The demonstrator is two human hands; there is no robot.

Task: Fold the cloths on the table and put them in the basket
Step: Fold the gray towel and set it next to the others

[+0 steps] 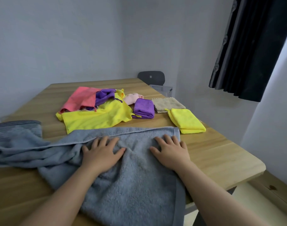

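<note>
While the left hand (pixel 101 154) and right hand (pixel 171 152) press flat, fingers spread, on the grey towel (pixel 136 176) at the table's (pixel 213 154) near edge, loose cloths (pixel 97 118) lie mid-table, folded cloths (pixel 186 120) toward the right edge, and the basket (pixel 162 89) beyond the far right corner.

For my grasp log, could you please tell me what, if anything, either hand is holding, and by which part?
Nothing is gripped: the left hand and right hand lie flat, fingers spread, on the grey towel.
</note>
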